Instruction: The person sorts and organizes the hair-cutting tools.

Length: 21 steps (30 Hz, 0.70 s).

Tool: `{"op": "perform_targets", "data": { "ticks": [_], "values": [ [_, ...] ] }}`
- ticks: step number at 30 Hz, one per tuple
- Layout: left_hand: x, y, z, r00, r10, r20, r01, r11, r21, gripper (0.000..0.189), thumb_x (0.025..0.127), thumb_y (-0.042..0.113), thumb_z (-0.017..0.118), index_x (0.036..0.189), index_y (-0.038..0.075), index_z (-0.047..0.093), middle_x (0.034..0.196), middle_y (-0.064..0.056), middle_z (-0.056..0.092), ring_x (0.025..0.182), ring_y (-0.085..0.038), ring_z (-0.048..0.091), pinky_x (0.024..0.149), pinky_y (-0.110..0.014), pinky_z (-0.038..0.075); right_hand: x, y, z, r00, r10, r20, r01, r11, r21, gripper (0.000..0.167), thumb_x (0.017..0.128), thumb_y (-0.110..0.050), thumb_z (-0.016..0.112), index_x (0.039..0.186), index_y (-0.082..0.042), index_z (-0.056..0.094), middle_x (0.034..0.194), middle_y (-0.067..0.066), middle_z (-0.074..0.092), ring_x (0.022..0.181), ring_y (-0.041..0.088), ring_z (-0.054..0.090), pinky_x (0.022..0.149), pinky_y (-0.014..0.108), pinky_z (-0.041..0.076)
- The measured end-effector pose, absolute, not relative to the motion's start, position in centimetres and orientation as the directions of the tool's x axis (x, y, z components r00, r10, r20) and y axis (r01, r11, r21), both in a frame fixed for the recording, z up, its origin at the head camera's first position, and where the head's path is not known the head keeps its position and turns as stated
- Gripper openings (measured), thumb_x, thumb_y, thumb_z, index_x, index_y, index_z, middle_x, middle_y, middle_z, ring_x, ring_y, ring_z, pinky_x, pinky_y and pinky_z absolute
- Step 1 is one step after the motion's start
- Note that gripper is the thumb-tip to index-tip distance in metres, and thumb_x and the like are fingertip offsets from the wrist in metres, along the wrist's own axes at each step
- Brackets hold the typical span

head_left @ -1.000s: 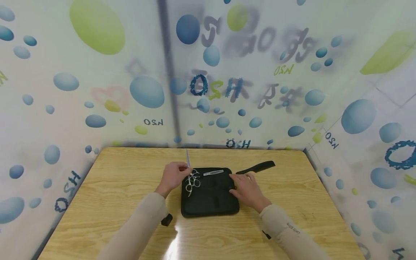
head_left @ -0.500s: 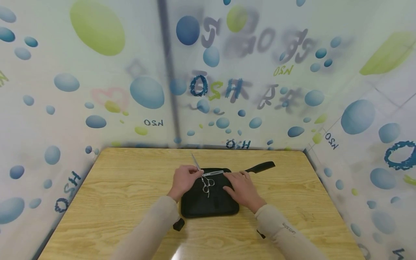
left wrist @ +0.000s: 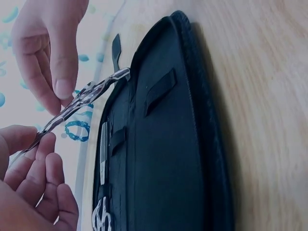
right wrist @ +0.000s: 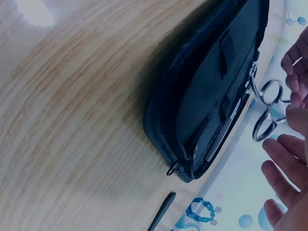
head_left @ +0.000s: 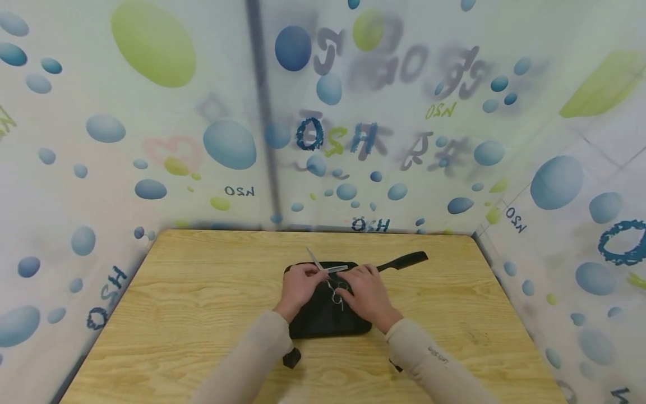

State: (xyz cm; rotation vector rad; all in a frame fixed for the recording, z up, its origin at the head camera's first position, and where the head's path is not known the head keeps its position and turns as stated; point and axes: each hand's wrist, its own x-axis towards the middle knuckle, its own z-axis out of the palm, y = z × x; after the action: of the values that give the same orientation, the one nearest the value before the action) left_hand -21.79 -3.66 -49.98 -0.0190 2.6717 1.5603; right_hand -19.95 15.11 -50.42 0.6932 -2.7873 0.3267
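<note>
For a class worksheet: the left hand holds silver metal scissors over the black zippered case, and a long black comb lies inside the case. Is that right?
Not quite: the long black comb lies on the wooden table, outside the black zippered case, as the head view shows.

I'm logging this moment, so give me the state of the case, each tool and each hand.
Black case: unzipped, inside showing.
Held scissors: raised over the case.
Stowed scissors: tucked under a strap inside the case.
Comb: lying on the wooden table.
Left hand: pinching the held scissors.
Right hand: beside the held scissors, contact unclear.
</note>
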Motion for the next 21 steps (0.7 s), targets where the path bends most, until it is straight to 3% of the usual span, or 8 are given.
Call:
{"op": "perform_targets", "data": {
  "ticks": [10,21],
  "values": [
    [-21.3,-2.5,-50.1,-0.998,0.012,-0.059,-0.046,0.480,0.876,0.020,0.091,0.031,0.068,0.085,0.015,0.078,0.078,0.002,0.076,0.084,-0.016,0.070,0.078,-0.033,0.052,-20.0,14.5,-51.1,-0.841,-0.415,0.348,-0.486,0.862,-0.146,0.028,0.083,-0.033,0.077,0.106,-0.019,0.073,0.091,-0.004,0.075,0.093,0.018,0.064,0.098,0.043,0.042],
    [-21.3,-2.4,-50.5,-0.996,0.048,-0.073,-0.041,0.480,0.876,0.021,0.091,0.031,0.068,0.089,0.013,0.078,0.081,0.001,0.077,0.090,-0.016,0.071,0.083,-0.036,0.052,-19.9,14.3,-50.6,-0.856,-0.400,0.327,-0.463,0.875,-0.142,0.026,0.081,-0.032,0.079,0.102,-0.017,0.075,0.089,-0.003,0.076,0.090,0.018,0.064,0.097,0.043,0.043]
  ]
}}
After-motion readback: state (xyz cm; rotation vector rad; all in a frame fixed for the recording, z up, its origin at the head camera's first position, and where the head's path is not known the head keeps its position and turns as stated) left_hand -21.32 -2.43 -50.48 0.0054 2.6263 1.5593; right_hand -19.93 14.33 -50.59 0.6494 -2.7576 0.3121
